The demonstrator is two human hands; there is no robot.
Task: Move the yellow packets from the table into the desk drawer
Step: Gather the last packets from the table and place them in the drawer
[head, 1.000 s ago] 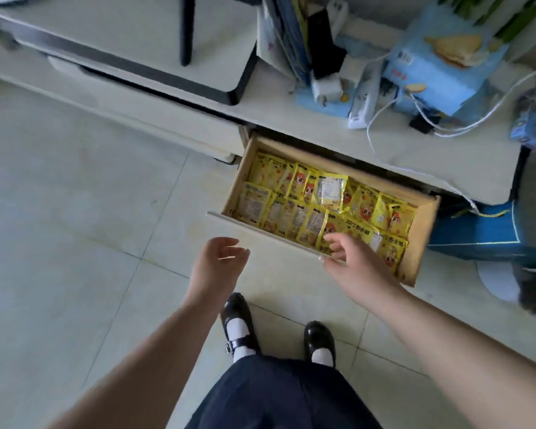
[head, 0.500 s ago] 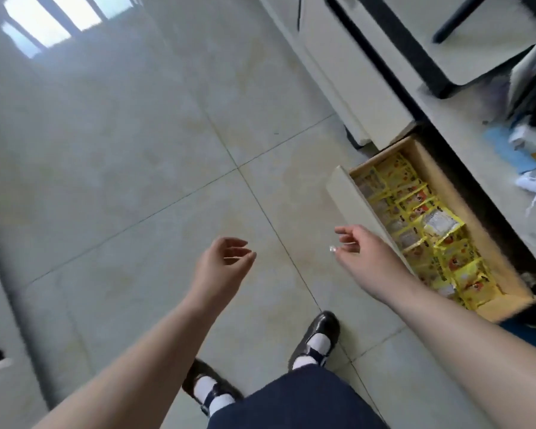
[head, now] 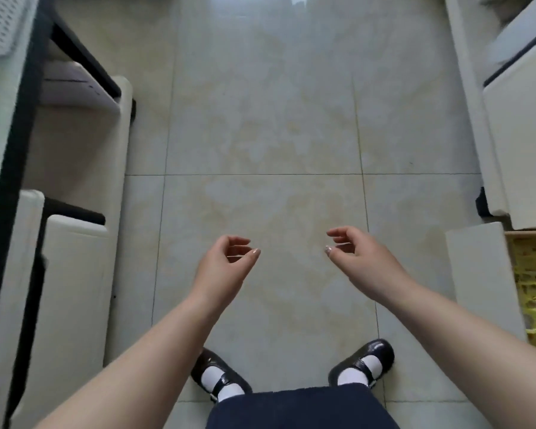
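Note:
The open desk drawer shows at the right edge, its white front facing the floor's middle. Several yellow packets lie packed inside it, partly cut off by the frame. My left hand hovers over the tiled floor with fingers loosely curled and apart, holding nothing. My right hand hovers at the same height, also empty with fingers apart, well left of the drawer. No table with packets is in view.
White low furniture with a black frame lines the left side. A white cabinet stands at the right, beyond the drawer. Beige floor tiles stretch between them. My black shoes stand at the bottom.
The view has swung left away from the drawer, which slid from the centre to the right edge. My right hand left the drawer's packets and now hovers empty over the floor.

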